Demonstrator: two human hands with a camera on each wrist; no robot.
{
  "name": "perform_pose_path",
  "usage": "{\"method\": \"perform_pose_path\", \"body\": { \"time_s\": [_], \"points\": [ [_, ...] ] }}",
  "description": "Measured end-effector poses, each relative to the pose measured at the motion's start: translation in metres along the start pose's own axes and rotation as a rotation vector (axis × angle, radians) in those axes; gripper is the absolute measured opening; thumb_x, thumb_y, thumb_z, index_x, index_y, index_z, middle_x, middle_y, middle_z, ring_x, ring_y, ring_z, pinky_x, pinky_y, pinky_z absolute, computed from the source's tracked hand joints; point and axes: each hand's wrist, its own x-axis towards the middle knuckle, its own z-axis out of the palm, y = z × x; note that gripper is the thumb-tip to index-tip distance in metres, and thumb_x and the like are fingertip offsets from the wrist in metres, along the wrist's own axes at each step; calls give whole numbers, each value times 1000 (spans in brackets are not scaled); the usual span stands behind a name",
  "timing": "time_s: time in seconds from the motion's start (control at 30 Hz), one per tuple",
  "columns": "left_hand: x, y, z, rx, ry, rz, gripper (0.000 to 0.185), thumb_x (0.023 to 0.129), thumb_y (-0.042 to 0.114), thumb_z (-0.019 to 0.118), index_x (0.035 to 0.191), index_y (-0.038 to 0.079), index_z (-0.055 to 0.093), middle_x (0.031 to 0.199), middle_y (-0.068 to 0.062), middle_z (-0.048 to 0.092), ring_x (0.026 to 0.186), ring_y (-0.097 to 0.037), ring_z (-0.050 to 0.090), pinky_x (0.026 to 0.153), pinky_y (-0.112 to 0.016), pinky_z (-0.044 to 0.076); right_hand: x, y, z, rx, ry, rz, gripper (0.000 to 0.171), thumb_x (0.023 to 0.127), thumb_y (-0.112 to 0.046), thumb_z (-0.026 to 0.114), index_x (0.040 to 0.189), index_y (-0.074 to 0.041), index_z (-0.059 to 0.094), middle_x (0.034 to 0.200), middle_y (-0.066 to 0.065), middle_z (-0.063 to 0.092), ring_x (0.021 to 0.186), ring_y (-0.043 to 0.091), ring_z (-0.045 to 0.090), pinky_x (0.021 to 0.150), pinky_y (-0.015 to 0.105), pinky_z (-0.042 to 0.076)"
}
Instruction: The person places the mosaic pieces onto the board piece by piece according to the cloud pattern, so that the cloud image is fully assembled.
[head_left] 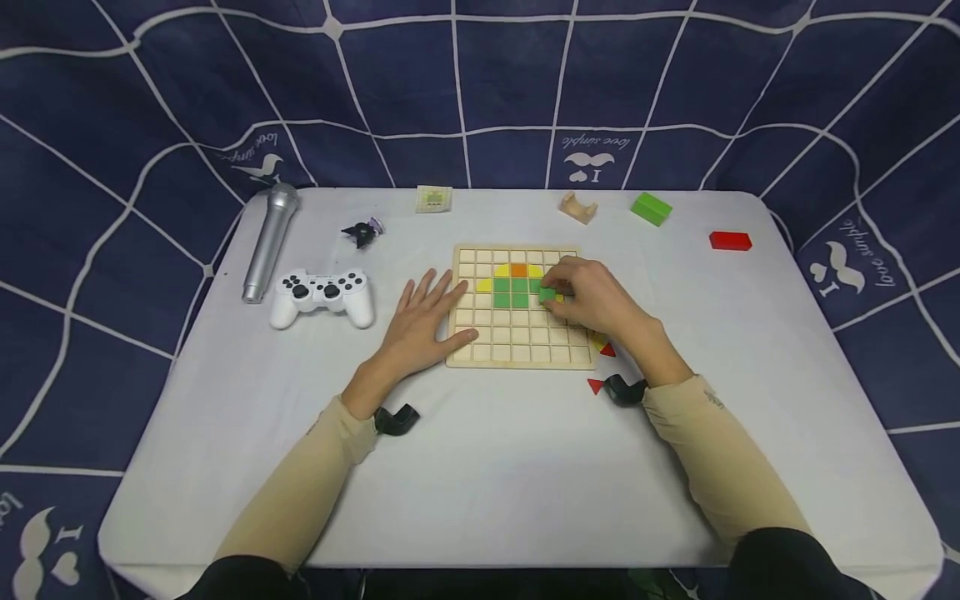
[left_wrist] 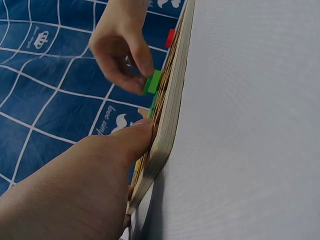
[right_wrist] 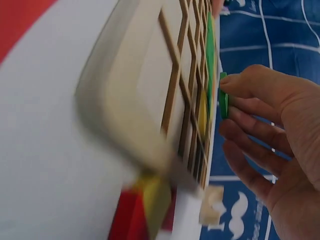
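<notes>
A wooden grid board (head_left: 517, 354) lies mid-table, with yellow, orange and green tiles (head_left: 511, 292) set in its upper cells. My right hand (head_left: 581, 293) pinches a small green tile (head_left: 547, 294) just above the board, right of the placed tiles. The same green tile (left_wrist: 152, 82) shows between finger and thumb in the left wrist view, and edge-on (right_wrist: 223, 96) in the right wrist view. My left hand (head_left: 427, 312) lies flat on the table, fingers spread, its fingertips touching the board's left edge (left_wrist: 162, 145).
A white game controller (head_left: 322, 295) and a silver microphone (head_left: 269, 240) lie at the left. A green block (head_left: 650, 208), a wooden arch piece (head_left: 578, 207), a red block (head_left: 730, 241) and a small card (head_left: 433, 198) sit along the far edge. Red triangles (head_left: 602, 367) lie beside the board's right corner.
</notes>
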Motion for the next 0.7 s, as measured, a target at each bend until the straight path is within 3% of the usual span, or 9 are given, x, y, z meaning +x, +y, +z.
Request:
{"method": "perform_pose_path", "body": {
  "time_s": [0.3, 0.7],
  "points": [
    [-1, 0, -2, 0, -2, 4, 88, 99, 65, 59, 168, 22, 28, 177, -8, 15, 166, -33, 2, 134, -54, -4, 5, -7, 9, -47, -37, -35, 27, 91, -15, 84, 116, -6, 79, 115, 9, 73, 111, 27, 66, 103, 46, 54],
    [0, -1, 0, 2, 2, 3, 89, 98, 66, 59, 168, 21, 29, 177, -8, 15, 166, -33, 2, 134, -54, -4, -7, -5, 10, -64, 42, -141, 23, 93, -17, 83, 110, -3, 81, 118, 11, 73, 117, 29, 63, 102, 46, 56]
  ]
}}
